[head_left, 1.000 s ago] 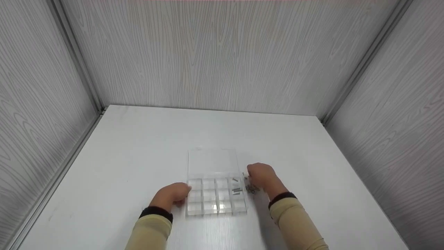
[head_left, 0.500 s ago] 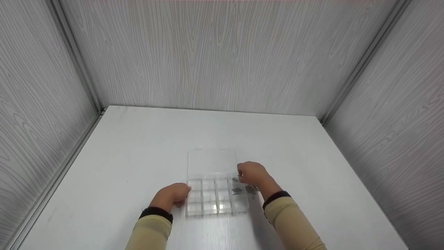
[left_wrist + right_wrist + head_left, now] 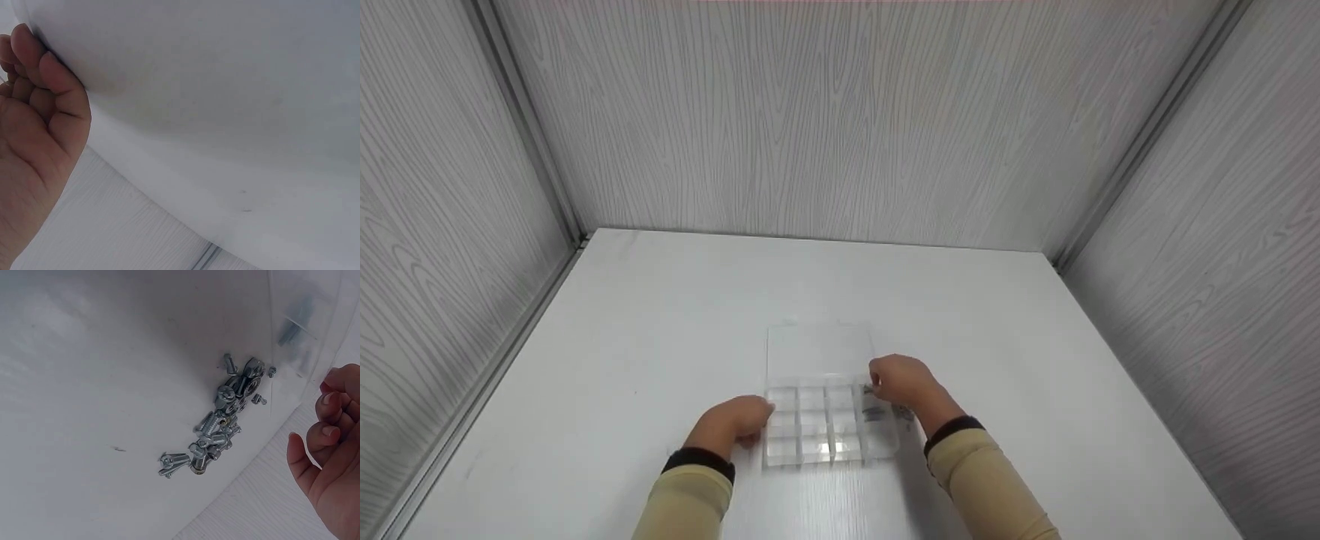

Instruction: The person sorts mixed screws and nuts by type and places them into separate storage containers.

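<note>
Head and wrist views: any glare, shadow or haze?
Head: glare spots in the clear plastic compartment box, shadow beside the beige right sleeve. Left wrist: broad grey shadow across the white tabletop. Right wrist: silver metal screws and nuts fairly crisp, grey pieces behind the box wall hazy.

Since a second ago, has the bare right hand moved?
Yes: in the head view the right hand moved left, from beside the clear plastic compartment box to over its right edge.
</note>
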Available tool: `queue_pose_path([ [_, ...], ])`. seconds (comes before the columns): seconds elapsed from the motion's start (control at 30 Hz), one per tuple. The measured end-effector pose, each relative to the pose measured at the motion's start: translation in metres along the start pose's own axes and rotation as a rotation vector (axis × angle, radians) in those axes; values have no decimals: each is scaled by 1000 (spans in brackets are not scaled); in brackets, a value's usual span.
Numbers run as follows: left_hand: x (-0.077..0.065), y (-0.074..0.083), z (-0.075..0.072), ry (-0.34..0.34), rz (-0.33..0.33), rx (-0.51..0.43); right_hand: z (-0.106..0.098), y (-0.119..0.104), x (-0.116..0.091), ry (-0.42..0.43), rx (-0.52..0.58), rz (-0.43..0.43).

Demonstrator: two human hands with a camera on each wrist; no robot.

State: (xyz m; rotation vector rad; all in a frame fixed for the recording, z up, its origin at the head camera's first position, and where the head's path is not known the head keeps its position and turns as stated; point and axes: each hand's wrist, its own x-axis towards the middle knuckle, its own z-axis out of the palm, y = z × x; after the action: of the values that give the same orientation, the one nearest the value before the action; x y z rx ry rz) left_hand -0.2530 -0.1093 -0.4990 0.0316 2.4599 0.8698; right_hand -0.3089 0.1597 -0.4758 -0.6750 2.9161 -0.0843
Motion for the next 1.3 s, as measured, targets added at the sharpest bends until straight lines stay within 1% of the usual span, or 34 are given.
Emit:
queue_pose_path([
  [0.13, 2, 0, 0, -5, 7, 0, -3, 5, -1, 27, 1, -1],
  [0.27, 1, 0, 0, -9, 6, -12, -5, 12, -3, 51, -6, 21],
  [0.4, 1, 1, -1, -15, 17, 0, -4, 21, -5, 55, -8, 76],
  [0.6, 0, 1, -2, -20, 27, -2, 1, 33, -9, 32, 9, 145],
  [0.8, 3, -2, 0, -19, 25, -2, 5, 45, -11, 0, -1, 225],
  [0.9, 5, -2, 1, -14, 19, -7, 6, 49, -11, 7, -6, 254],
  [1.03, 4, -2, 1, -7, 19, -7, 12, 55, -11, 36, -18, 260],
  [1.3, 0, -1, 0, 9, 41, -7, 21, 60, -9, 23, -40, 236],
])
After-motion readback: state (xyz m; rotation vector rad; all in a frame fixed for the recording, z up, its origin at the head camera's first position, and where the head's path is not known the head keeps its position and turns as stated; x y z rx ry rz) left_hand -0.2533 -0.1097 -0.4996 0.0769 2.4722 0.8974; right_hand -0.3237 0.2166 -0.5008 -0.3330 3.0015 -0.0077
